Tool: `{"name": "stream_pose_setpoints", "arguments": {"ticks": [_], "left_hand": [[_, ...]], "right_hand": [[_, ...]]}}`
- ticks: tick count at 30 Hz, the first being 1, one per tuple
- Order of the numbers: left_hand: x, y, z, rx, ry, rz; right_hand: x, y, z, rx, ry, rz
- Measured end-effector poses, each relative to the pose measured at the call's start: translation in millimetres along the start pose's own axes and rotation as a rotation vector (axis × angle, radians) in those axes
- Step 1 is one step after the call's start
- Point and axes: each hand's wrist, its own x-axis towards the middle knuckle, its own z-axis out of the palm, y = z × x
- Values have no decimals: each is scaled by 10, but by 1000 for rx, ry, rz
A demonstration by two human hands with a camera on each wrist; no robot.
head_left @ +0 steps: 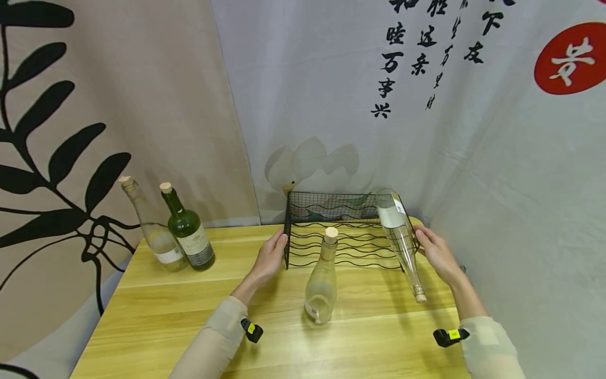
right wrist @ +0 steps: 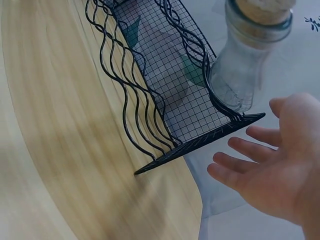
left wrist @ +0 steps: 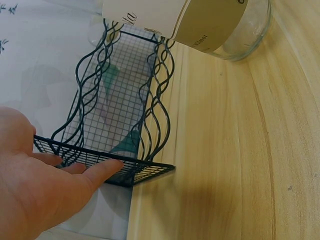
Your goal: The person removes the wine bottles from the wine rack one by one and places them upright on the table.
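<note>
A black wire wine rack (head_left: 341, 263) with wavy rails and a mesh back stands near the table's back edge. My left hand (head_left: 270, 258) is at its left end; in the left wrist view, the fingers (left wrist: 102, 172) lie extended against the mesh end panel. By the right end is my right hand (head_left: 437, 252), its fingers (right wrist: 240, 155) spread and loosely straight beside the end panel. A clear corked bottle (head_left: 400, 234) lies at the rack's right side, cork toward the front. Before the rack, another clear corked bottle (head_left: 322, 287) stands upright, its label large in the left wrist view.
At the table's left stand a clear corked bottle (head_left: 161, 237) and a green corked wine bottle (head_left: 189, 231) with a pale label. Hanging cloth (head_left: 307, 79) printed with characters closes off the back and right. The wooden table (head_left: 379, 347) extends toward me.
</note>
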Motion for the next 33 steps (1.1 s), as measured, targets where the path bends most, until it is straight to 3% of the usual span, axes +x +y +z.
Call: {"name": "stream_pose_setpoints", "arguments": {"ticks": [17, 33], "left_hand": [[-8, -11, 10, -10, -8, -6], [3, 1, 6, 15, 9, -12]], "right_hand": [[-19, 109, 50, -19, -2, 13], [-24, 78, 85, 16, -13, 15]]}}
